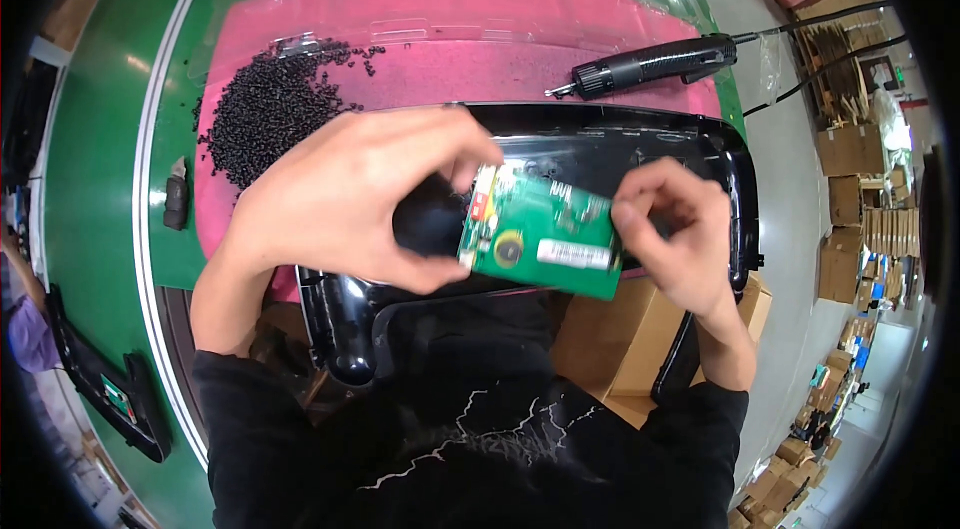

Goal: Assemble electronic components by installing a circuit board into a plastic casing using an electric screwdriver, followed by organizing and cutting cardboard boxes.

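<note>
Between my two hands a green circuit board (555, 229) is held up, slightly tilted, with a white label strip and a round dark part on its face. My left hand (370, 199) grips its left edge between thumb and fingers. At the right edge, my right hand (675, 229) pinches the board with thumb and forefinger. Beneath both hands lies a glossy black plastic housing (690, 144), a wide shell with a rounded leg at its lower left. The board covers part of the housing's inside.
A heap of small black screws (270, 109) lies on the pink mat (450, 69) at the far left. A black electric screwdriver (655, 67) rests beyond the housing, its cable running right. An open cardboard box (620, 339) stands below. Another black housing (105, 379) lies left, near a person's purple sleeve (35, 334).
</note>
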Demonstrator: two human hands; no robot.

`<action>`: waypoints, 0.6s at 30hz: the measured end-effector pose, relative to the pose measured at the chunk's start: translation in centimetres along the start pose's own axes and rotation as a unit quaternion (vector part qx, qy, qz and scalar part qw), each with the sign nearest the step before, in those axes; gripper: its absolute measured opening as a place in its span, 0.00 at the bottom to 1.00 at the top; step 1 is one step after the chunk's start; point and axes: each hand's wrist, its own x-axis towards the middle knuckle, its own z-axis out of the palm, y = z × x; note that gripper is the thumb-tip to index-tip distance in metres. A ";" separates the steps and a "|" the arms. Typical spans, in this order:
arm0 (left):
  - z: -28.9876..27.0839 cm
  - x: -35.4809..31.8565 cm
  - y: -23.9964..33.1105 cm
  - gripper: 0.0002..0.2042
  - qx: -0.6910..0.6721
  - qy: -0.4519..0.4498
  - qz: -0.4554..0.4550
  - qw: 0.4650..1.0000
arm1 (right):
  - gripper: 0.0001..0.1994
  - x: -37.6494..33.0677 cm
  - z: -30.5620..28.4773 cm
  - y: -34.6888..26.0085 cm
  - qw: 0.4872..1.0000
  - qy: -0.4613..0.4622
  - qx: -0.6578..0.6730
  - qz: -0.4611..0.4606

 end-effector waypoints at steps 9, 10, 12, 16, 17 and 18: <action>0.2 -0.9 -0.3 0.26 0.031 -0.147 -0.094 0.984 | 0.28 -1.1 -0.2 1.1 0.986 -0.154 0.066 0.016; 0.2 -0.8 -0.4 0.25 0.034 -0.132 -0.108 0.985 | 0.28 -0.7 -0.3 1.4 0.986 -0.152 0.065 0.018; 0.2 -0.5 -0.5 0.25 0.059 -0.139 -0.122 0.981 | 0.27 0.3 0.0 2.6 0.990 -0.093 -0.046 -0.096; 0.5 -0.2 -1.0 0.27 0.099 -0.126 -0.163 0.974 | 0.25 2.3 0.5 4.2 0.979 -0.050 -0.101 -0.172; 0.6 -0.2 -1.0 0.27 0.124 -0.121 -0.177 0.969 | 0.25 2.4 0.8 4.3 0.979 -0.050 -0.100 -0.171; 0.7 -0.2 -1.1 0.27 0.149 -0.116 -0.192 0.963 | 0.26 2.5 1.0 4.5 0.977 -0.042 -0.111 -0.175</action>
